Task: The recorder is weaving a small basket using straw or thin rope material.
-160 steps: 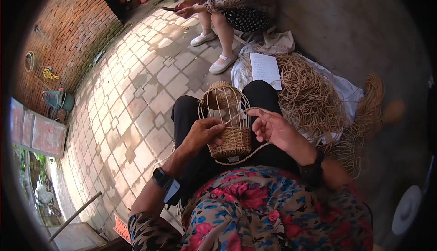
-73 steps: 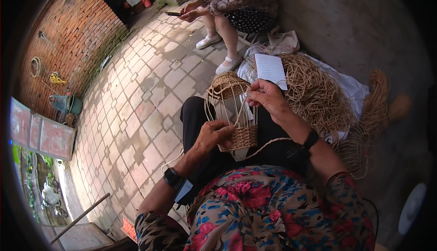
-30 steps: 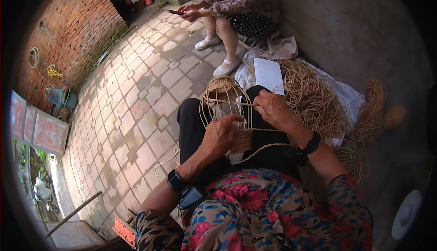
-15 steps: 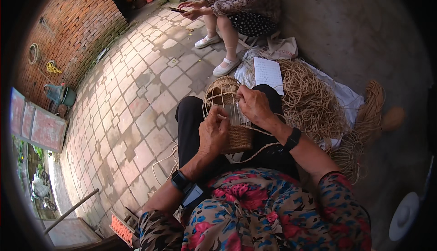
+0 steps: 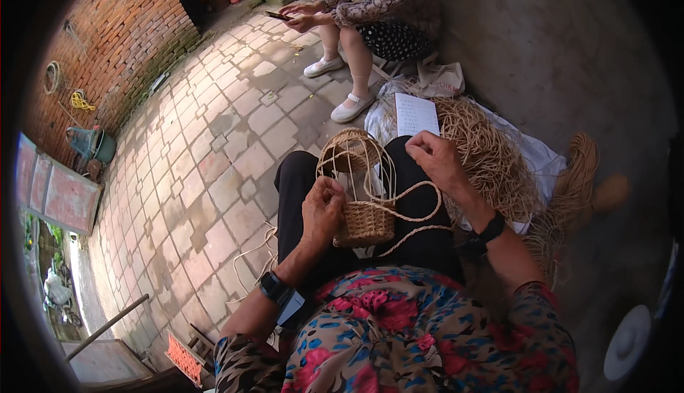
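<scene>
A small half-woven basket (image 5: 367,225) of tan cord rests between my thighs. Its near part is tightly woven, bare upright ribs stand in the middle, and another woven section (image 5: 349,138) curves at the far end. My left hand (image 5: 323,210) is closed at the basket's left side, fingertips pinched on the ribs. Off to the right, above my right knee, is my right hand (image 5: 438,161) with curled fingers, apart from the basket; I cannot make out what is in them. A twisted cord (image 5: 436,208) loops out from the weaving toward the right, just below that hand.
A large heap of loose cord (image 5: 488,165) lies on a white sheet at my right, with a written paper (image 5: 416,116) on it. Cord bundles (image 5: 581,168) lie farther right. Ahead, a seated person (image 5: 385,15) holds a phone. Stone paving (image 5: 214,179) spreads left.
My right hand has moved away from the basket, to the right. The cord now hangs in a wide loop beside the basket. My left hand has shifted slightly left and down.
</scene>
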### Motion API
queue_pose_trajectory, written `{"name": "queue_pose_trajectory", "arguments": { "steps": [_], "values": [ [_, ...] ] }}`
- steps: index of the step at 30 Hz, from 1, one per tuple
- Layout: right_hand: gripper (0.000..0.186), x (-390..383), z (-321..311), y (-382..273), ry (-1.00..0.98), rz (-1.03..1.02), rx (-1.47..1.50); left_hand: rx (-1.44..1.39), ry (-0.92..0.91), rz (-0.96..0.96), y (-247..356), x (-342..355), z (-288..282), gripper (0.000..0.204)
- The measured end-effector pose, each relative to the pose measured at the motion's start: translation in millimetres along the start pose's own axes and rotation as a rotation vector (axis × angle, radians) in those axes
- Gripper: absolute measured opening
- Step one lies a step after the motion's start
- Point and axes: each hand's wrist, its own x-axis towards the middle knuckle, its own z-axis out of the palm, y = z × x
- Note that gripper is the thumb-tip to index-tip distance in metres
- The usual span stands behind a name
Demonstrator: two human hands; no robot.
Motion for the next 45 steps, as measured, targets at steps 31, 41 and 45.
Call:
{"name": "queue_pose_trajectory", "arguments": {
  "steps": [31, 41, 45],
  "values": [
    [0.042, -25.3, -60.0, 68.6, 0.065, 0.046, -0.546, 0.181, 0.061, 0.12, -2.3, -5.8, -1.5, 0.006],
    [0.022, -9.3, 26.8, -0.5, -0.268, -0.494, -0.479, 0.151, 0.078, 0.141, -9.6, -3.2, -2.3, 0.006],
    [0.025, -68.9, -92.9, 60.6, -0.375, -0.181, -0.388, 0.145, 0.07, 0.085, -10.6, -3.6, -3.9, 0.007]
  ]
}}
